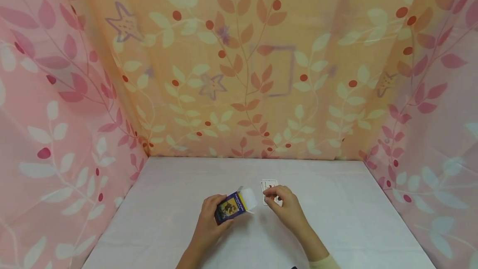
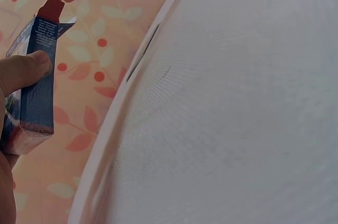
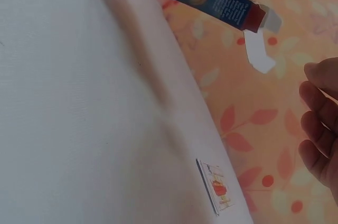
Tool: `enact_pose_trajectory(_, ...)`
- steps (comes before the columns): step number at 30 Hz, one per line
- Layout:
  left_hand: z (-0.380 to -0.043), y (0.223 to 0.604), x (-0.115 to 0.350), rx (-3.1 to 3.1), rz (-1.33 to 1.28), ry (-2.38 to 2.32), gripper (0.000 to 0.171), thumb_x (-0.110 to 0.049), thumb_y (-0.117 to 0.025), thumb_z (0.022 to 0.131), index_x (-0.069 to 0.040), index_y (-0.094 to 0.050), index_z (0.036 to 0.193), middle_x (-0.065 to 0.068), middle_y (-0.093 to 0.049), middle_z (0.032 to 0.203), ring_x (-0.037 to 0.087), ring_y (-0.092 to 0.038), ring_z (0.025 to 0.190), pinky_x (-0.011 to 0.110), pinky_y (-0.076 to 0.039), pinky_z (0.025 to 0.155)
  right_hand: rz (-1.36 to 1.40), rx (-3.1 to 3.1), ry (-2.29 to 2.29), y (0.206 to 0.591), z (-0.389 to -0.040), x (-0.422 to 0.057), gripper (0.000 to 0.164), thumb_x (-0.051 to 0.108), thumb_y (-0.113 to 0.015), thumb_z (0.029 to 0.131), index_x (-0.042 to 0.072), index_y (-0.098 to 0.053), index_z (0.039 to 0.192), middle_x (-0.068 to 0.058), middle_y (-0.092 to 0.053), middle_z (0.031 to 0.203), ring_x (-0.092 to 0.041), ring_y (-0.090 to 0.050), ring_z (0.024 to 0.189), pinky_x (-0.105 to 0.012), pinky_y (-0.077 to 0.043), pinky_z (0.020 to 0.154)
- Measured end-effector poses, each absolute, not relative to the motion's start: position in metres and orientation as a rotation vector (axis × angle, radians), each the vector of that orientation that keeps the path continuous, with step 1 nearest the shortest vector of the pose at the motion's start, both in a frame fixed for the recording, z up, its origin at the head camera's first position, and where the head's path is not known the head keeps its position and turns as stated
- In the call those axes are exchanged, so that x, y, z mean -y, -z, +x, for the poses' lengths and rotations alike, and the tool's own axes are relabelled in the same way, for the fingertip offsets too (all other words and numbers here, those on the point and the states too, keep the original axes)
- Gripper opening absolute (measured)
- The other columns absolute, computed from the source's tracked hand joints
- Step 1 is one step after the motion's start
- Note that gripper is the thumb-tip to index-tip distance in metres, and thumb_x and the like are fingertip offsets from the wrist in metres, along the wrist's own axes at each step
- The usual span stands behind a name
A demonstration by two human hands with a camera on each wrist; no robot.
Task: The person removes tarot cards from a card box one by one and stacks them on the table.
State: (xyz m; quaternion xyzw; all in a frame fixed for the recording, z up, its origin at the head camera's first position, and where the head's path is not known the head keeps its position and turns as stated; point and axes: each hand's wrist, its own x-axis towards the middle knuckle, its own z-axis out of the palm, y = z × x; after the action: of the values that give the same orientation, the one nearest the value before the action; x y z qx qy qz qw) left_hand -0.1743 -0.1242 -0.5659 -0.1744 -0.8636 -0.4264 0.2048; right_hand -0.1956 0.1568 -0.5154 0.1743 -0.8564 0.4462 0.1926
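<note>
My left hand (image 1: 210, 220) grips a small dark blue card box (image 1: 229, 209) with a yellow picture on its front. The box is tilted, its white end flap (image 3: 257, 52) folded out towards my right hand (image 1: 290, 209). In the right wrist view the box (image 3: 219, 5) shows a red inside at its unclosed end. My right hand has loosely bent fingers, with nothing seen between them, and is apart from the box. A small stack of printed cards (image 3: 217, 187) lies on the table, partly hidden behind my right hand in the head view.
A white cloth covers the table (image 1: 164, 202). Behind it hangs an orange leaf-patterned curtain (image 1: 239, 74), and pink patterned curtains stand at the left (image 1: 67, 136) and right (image 1: 429, 136). A small dark object (image 1: 294, 267) shows at the bottom edge.
</note>
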Motion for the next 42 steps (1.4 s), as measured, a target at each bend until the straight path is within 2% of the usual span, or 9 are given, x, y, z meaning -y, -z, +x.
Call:
enact_pose_trajectory(5, -0.174, 0.565, 0.124, 2.403, -0.480, 1.195, 0.085, -0.018, -0.097, 0.068, -0.023, -0.055, 0.142, -0.009, -0.052, 0.138, 0.010, -0.047, 0.127, 0.032, -0.048, 0.107, 0.486, 2.444, -1.271, 0.513, -0.191, -0.153, 0.017, 0.014, -0.081, 0.088, 0.024, -0.075, 0.101, 0.021, -0.066, 0.094, -0.012, -0.059, 0.090, -0.037, -0.053, 0.076)
enact_pose_trajectory(10, -0.173, 0.565, 0.124, 2.402, -0.480, 1.193, 0.086, -0.017, -0.097, 0.068, -0.026, -0.053, 0.142, -0.009, -0.051, 0.138, 0.011, -0.047, 0.126, 0.037, -0.050, 0.105, 0.497, 2.464, -1.277, 0.511, -0.187, -0.149, 0.018, 0.017, -0.080, 0.089, 0.028, -0.074, 0.101, 0.022, -0.068, 0.097, -0.004, -0.058, 0.092, -0.034, -0.053, 0.078)
enact_pose_trajectory(14, -0.173, 0.564, 0.124, 2.404, -0.466, 1.222, 0.084, -0.017, -0.097, 0.068, -0.024, -0.055, 0.141, -0.011, -0.051, 0.138, 0.008, -0.047, 0.126, 0.040, -0.050, 0.105, 0.510, 2.476, -1.266, 0.511, -0.185, -0.144, 0.018, 0.017, -0.080, 0.089, 0.029, -0.074, 0.102, 0.022, -0.068, 0.097, -0.003, -0.058, 0.095, -0.029, -0.052, 0.080)
enact_pose_trajectory(20, -0.171, 0.561, 0.124, 2.414, -0.459, 1.228, 0.084, -0.018, -0.097, 0.068, -0.028, -0.055, 0.140, -0.012, -0.051, 0.138, 0.007, -0.046, 0.127, 0.041, -0.050, 0.105, 0.478, 2.542, -1.299, 0.511, -0.182, -0.137, 0.018, 0.019, -0.079, 0.090, 0.030, -0.074, 0.102, 0.025, -0.067, 0.098, -0.003, -0.059, 0.096, -0.030, -0.053, 0.083)
enact_pose_trajectory(26, -0.171, 0.560, 0.124, 2.412, -0.471, 1.229, 0.082, -0.017, -0.097, 0.068, -0.018, -0.058, 0.140, -0.011, -0.052, 0.137, 0.008, -0.047, 0.126, 0.040, -0.050, 0.105, 0.493, 2.537, -1.332, 0.513, -0.181, -0.132, 0.016, 0.019, -0.079, 0.090, 0.029, -0.074, 0.102, 0.022, -0.069, 0.096, -0.004, -0.059, 0.094, -0.035, -0.054, 0.081)
enact_pose_trajectory(29, -0.170, 0.561, 0.124, 2.420, -0.472, 1.203, 0.082, -0.018, -0.097, 0.068, -0.019, -0.057, 0.140, -0.011, -0.052, 0.137, 0.009, -0.048, 0.125, 0.039, -0.050, 0.104, 0.504, 2.536, -1.326, 0.518, -0.181, -0.131, 0.015, 0.021, -0.080, 0.090, 0.029, -0.074, 0.102, 0.022, -0.069, 0.095, -0.004, -0.060, 0.092, -0.036, -0.054, 0.079)
enact_pose_trajectory(35, -0.170, 0.562, 0.124, 2.424, -0.493, 1.165, 0.084, -0.019, -0.097, 0.068, -0.020, -0.055, 0.141, -0.007, -0.053, 0.138, 0.012, -0.049, 0.124, 0.038, -0.050, 0.102, 0.519, 2.567, -1.330, 0.525, -0.180, -0.127, 0.013, 0.024, -0.079, 0.090, 0.027, -0.074, 0.102, 0.022, -0.068, 0.096, -0.007, -0.061, 0.091, -0.033, -0.053, 0.077)
enact_pose_trajectory(42, -0.169, 0.560, 0.123, 2.451, -0.493, 1.187, 0.083, -0.022, -0.096, 0.070, -0.025, -0.054, 0.141, -0.008, -0.052, 0.139, 0.010, -0.048, 0.125, 0.033, -0.048, 0.105, 0.568, 2.558, -1.310, 0.533, -0.181, -0.125, 0.013, 0.026, -0.079, 0.090, 0.024, -0.075, 0.103, 0.017, -0.070, 0.094, -0.011, -0.063, 0.088, -0.026, -0.051, 0.073)
